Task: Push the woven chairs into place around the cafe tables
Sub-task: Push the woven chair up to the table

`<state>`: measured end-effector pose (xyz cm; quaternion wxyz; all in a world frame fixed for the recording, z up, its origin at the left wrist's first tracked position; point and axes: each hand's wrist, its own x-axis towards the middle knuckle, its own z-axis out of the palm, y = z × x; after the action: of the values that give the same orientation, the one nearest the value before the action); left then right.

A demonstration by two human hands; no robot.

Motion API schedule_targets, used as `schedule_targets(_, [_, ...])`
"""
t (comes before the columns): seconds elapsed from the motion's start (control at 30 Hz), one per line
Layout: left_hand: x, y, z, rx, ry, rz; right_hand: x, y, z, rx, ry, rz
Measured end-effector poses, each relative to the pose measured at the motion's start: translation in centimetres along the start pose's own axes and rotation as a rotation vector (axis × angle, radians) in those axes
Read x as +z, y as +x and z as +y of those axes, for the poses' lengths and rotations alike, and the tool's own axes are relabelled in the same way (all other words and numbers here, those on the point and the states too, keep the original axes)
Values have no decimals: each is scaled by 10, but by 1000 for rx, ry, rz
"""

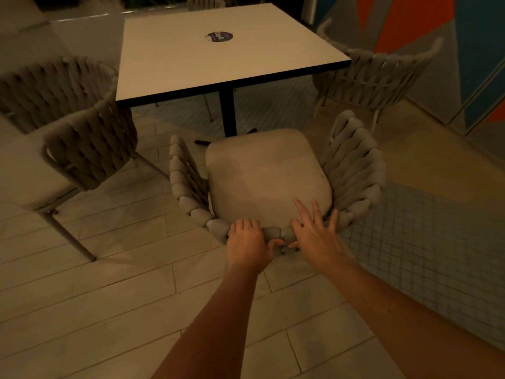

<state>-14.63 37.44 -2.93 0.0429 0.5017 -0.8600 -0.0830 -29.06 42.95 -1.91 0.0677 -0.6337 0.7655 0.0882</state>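
Observation:
A grey woven chair (267,173) with a square seat cushion stands in front of me, facing a white square cafe table (218,56) on a black post. The chair's front sits just short of the table's near edge. My left hand (247,243) grips the top of the woven backrest, fingers curled over the rim. Just to its right, my right hand (317,233) lies over the same rim with fingers spread and straight, reaching onto the cushion's rear edge.
A second woven chair (73,127) stands at the table's left side, a third (382,77) at its right by the coloured wall (464,50). Another chair back (205,2) shows beyond the table. A round sticker (219,36) lies on the tabletop. Tiled floor surrounds everything.

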Motion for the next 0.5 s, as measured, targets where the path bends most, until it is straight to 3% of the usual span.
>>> schedule_targets(0.5, [-1,40,0,-54,-15,8,-13,44,14,-45,-26,-4])
